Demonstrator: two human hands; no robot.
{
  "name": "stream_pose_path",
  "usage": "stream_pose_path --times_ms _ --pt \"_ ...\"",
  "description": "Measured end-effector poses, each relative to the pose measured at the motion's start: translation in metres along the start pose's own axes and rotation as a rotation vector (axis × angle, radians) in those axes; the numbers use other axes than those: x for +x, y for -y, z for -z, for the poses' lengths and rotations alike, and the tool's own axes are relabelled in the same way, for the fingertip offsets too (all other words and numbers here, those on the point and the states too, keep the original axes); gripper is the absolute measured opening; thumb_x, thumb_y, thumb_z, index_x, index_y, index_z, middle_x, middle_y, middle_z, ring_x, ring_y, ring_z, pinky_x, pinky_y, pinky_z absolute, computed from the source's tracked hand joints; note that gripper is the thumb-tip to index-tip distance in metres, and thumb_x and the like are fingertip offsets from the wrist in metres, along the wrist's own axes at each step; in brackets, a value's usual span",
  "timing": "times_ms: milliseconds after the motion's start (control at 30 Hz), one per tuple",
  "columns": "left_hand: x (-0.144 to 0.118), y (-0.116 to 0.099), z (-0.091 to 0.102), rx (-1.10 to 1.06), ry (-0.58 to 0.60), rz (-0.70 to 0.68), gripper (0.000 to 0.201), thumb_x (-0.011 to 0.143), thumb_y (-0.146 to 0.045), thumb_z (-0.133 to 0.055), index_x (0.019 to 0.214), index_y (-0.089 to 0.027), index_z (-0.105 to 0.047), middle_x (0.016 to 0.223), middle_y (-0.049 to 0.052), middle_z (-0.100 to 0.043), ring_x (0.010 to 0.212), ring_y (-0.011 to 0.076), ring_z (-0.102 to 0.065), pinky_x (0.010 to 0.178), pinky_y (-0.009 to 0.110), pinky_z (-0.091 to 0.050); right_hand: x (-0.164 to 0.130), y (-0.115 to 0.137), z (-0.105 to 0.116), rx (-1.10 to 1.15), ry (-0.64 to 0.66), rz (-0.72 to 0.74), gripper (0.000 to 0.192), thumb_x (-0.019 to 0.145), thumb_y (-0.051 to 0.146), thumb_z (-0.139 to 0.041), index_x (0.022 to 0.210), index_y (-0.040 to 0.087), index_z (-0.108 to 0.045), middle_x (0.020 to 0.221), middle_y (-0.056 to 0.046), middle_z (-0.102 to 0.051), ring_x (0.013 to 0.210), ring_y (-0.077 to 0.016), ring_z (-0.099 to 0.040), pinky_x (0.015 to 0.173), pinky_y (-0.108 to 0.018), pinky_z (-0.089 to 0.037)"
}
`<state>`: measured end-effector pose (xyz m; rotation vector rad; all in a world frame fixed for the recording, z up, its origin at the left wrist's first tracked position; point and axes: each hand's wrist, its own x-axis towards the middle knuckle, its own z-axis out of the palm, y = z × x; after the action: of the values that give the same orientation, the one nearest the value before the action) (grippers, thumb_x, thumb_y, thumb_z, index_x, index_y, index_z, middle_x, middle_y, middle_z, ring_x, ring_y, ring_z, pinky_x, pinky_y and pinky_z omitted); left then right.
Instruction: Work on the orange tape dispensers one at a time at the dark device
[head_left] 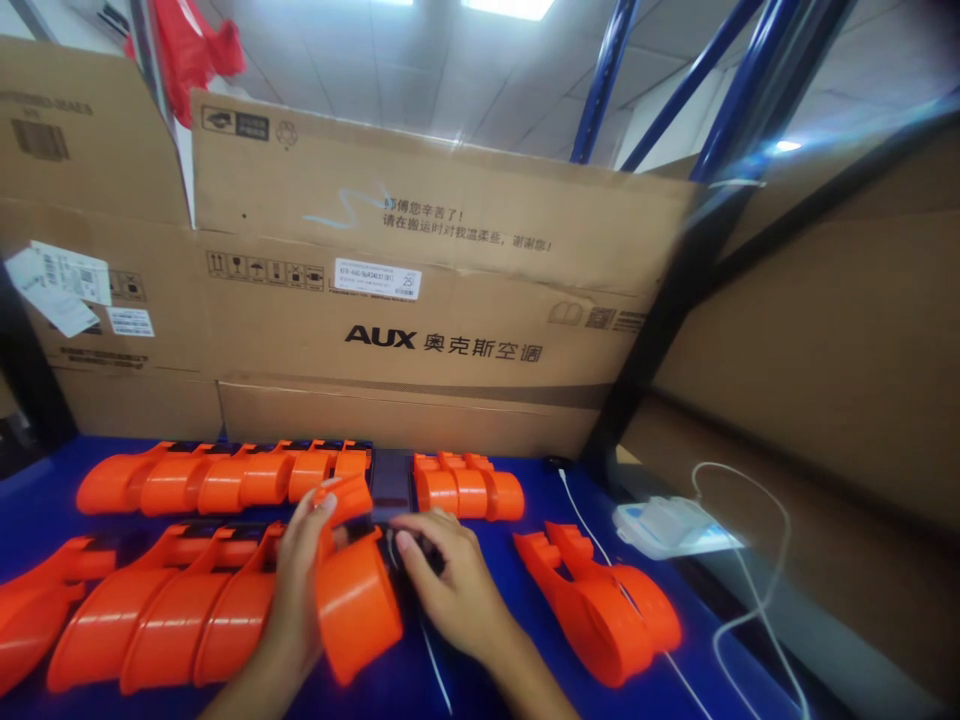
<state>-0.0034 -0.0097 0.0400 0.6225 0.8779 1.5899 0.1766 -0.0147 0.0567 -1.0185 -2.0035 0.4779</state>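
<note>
My left hand [301, 560] is closed around an orange plastic piece [358, 605] with a wide round drum and a projecting arm, shaped like a tape dispenser. It is tilted above the blue table. My right hand [450, 570] has its thumb and fingers pinched at the right side of this piece, on a small black part [409, 560] that the fingers partly hide. Left of my left hand, a front row of similar orange pieces [169, 615] lies close together. Another row [244, 480] lies behind it, with black parts at the top ends.
Several more orange pieces [469, 490] stand behind my right hand, and two [611, 610] lie to the right. A translucent plastic box [671, 527] and white cables [750, 600] lie at the right of the blue table [487, 690]. A cardboard wall [450, 390] closes the back.
</note>
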Motion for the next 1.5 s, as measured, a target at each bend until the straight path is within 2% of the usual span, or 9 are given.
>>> stream_pose_path --times_ms 100,233,367,567,733,833,900,1067,1500 --pt "-0.001 0.004 -0.005 -0.030 -0.107 -0.117 0.042 0.079 -0.045 -0.077 0.115 -0.029 -0.061 0.095 -0.002 -0.072 0.078 0.0158 -0.070 0.065 0.022 -0.055 -0.007 0.001 0.006 0.067 -0.022 0.099 0.041 0.098 0.040 -0.054 0.136 0.025 -0.057 0.109 -0.007 -0.071 0.089 -0.0219 -0.065 0.082 -0.034 -0.052" --pt "0.004 0.013 -0.005 0.044 -0.152 -0.175 0.054 0.075 -0.055 -0.078 0.118 -0.029 -0.057 0.057 -0.011 -0.052 0.041 0.0083 -0.046 0.038 0.016 -0.037 -0.013 0.002 0.005 0.026 -0.048 0.235 0.068 0.084 0.047 -0.069 0.144 0.022 -0.049 0.127 -0.012 -0.066 0.098 -0.0266 -0.065 0.087 -0.038 -0.053" --pt "0.007 0.013 -0.006 0.081 -0.090 -0.197 0.053 0.077 -0.057 -0.075 0.115 -0.029 -0.053 0.051 -0.013 -0.044 0.035 0.0075 -0.039 0.034 0.016 -0.035 -0.015 0.003 0.000 -0.063 -0.136 0.205 0.060 0.090 0.033 -0.063 0.147 0.020 -0.046 0.101 -0.009 -0.071 0.065 -0.0175 -0.059 0.060 -0.030 -0.050" --pt "0.005 0.011 -0.009 0.004 -0.060 -0.159 0.054 0.077 -0.054 -0.076 0.118 -0.026 -0.054 0.063 -0.008 -0.058 0.042 0.0083 -0.052 0.042 0.018 -0.046 -0.012 0.002 0.002 -0.133 -0.140 0.198 0.059 0.090 0.037 -0.066 0.144 0.018 -0.049 0.081 -0.004 -0.068 0.056 -0.0155 -0.056 0.053 -0.028 -0.048" --pt "0.001 0.015 -0.007 0.023 0.089 -0.119 0.057 0.083 -0.052 -0.070 0.131 -0.027 -0.051 0.117 0.010 -0.067 0.065 0.0166 -0.070 0.051 0.028 -0.056 0.008 0.003 0.045 -0.320 -0.444 -0.090 0.048 0.096 0.041 -0.054 0.136 0.015 -0.056 0.066 -0.001 -0.064 0.053 -0.0175 -0.058 0.058 -0.029 -0.051" --pt "0.001 0.019 -0.005 0.100 0.143 -0.126 0.048 0.084 -0.049 -0.070 0.124 -0.025 -0.057 0.112 0.009 -0.067 0.064 0.0155 -0.068 0.046 0.024 -0.053 0.028 -0.003 0.084 -0.592 -0.599 -0.409 0.052 0.097 0.047 -0.050 0.139 0.016 -0.052 0.104 -0.013 -0.072 0.090 -0.0287 -0.070 0.082 -0.039 -0.053" --pt "0.002 0.021 -0.004 0.120 0.155 -0.135 0.042 0.086 -0.049 -0.068 0.119 -0.024 -0.059 0.106 0.007 -0.067 0.061 0.0134 -0.065 0.044 0.022 -0.049 0.039 -0.012 0.104 -0.743 -0.504 -0.665 0.053 0.101 0.048 -0.040 0.144 0.017 -0.046 0.123 -0.017 -0.067 0.113 -0.0338 -0.064 0.092 -0.042 -0.049" --pt "0.006 0.024 0.000 0.113 0.157 -0.127 0.038 0.085 -0.048 -0.068 0.113 -0.024 -0.061 0.098 0.003 -0.066 0.058 0.0112 -0.061 0.042 0.020 -0.045 0.042 -0.043 0.113 -0.747 -0.433 -0.895 0.055 0.103 0.042 -0.033 0.146 0.009 -0.043 0.126 -0.026 -0.063 0.109 -0.0389 -0.067 0.087 -0.047 -0.051" --pt "0.000 0.021 -0.003 0.113 0.211 -0.073 0.029 0.085 -0.046 -0.069 0.100 -0.021 -0.064 0.079 -0.001 -0.064 0.052 0.0096 -0.055 0.043 0.020 -0.042 0.042 -0.065 0.096 -0.726 -0.317 -0.810 0.052 0.102 0.036 -0.031 0.143 0.010 -0.049 0.124 -0.026 -0.060 0.105 -0.0359 -0.068 0.086 -0.047 -0.050"
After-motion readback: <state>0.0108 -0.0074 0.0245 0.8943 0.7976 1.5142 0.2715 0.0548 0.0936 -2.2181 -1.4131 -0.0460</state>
